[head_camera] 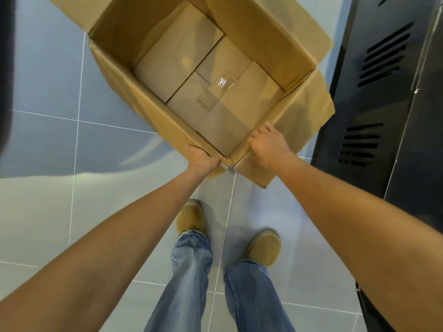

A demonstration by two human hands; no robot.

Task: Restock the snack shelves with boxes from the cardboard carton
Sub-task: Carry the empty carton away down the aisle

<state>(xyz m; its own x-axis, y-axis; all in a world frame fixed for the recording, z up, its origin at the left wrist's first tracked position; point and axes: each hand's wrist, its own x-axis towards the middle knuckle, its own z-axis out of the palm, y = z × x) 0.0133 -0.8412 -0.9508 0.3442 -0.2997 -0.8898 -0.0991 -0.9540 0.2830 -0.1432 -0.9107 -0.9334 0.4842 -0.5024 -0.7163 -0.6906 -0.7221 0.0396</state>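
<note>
step: judged as positioning the carton (271,39), at 12 o'clock on the floor | left hand (201,159) and right hand (268,144) both grip its near corner rim | boxes (177,61) lie inside | next: let go, reach in, lift top box
</note>
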